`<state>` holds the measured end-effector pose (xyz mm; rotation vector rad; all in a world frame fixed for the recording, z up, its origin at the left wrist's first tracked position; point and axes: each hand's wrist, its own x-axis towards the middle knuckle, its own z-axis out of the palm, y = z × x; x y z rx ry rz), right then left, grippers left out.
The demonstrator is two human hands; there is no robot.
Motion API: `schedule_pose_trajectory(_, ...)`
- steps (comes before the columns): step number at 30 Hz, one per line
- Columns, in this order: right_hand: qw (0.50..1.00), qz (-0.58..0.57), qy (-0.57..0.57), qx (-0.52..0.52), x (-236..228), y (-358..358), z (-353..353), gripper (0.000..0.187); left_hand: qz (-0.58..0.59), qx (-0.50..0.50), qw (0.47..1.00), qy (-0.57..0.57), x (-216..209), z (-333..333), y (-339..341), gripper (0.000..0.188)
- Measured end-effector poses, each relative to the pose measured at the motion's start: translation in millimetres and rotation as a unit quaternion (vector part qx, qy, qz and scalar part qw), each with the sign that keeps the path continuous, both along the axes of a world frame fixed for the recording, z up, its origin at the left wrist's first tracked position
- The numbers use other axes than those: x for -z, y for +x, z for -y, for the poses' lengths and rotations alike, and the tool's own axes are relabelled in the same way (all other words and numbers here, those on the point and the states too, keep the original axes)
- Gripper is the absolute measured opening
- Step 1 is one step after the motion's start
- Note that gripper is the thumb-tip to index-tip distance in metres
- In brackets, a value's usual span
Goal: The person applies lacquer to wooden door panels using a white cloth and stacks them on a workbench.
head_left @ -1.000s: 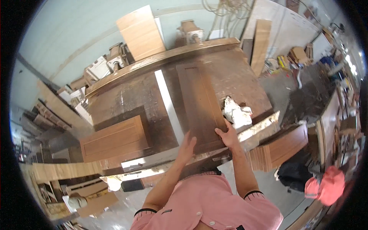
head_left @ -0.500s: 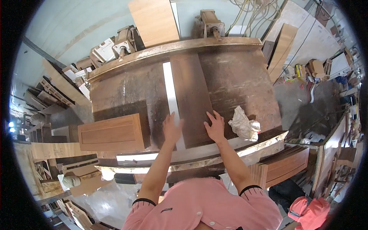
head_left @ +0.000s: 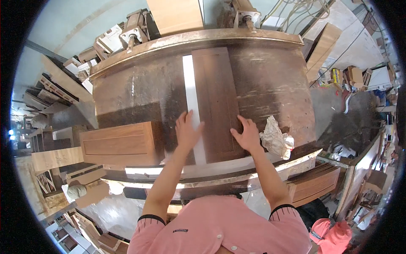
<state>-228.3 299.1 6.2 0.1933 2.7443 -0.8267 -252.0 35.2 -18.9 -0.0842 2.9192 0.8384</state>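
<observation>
A dark brown wooden panel door [head_left: 215,93] with a faint framed border lies lengthwise across the workbench, its near end toward me. Along its left edge shows a long white strip [head_left: 189,78]. My left hand [head_left: 188,130] is over the strip beside the door, fingers spread and slightly blurred, gripping nothing. At the door's right edge is my right hand [head_left: 247,133], with its thumb apart from the stretched fingers; whether it presses on the edge I cannot tell. A crumpled whitish cloth [head_left: 277,137] lies to the right of that hand.
The stained workbench [head_left: 275,84] has a raised far rail [head_left: 194,38] and a rough near edge. Lighter brown panel doors [head_left: 118,144] are stacked at its left. More doors [head_left: 313,186] stand near right. Clamp-like machines [head_left: 133,36] sit behind the rail.
The whole view has shifted, so the bench looks closer and higher. My hands are slightly farther apart, still on either side of the door. The cloth stays on the bench.
</observation>
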Motion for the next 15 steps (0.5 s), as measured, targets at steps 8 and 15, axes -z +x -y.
schedule_pose_trajectory(8, 0.988, -0.147, 0.023, 0.028, 52.0, -133.3, 29.4, 0.069, -0.025, -0.041, 0.999, -0.014, 27.0, -21.6, -115.3, 0.080)
schedule_pose_trajectory(15, 0.962, -0.238, 0.026, 0.130, 71.0, -154.6, 54.1, 0.043, -0.118, -0.041, 0.988, -0.086, 37.9, -41.4, -113.6, 0.078)
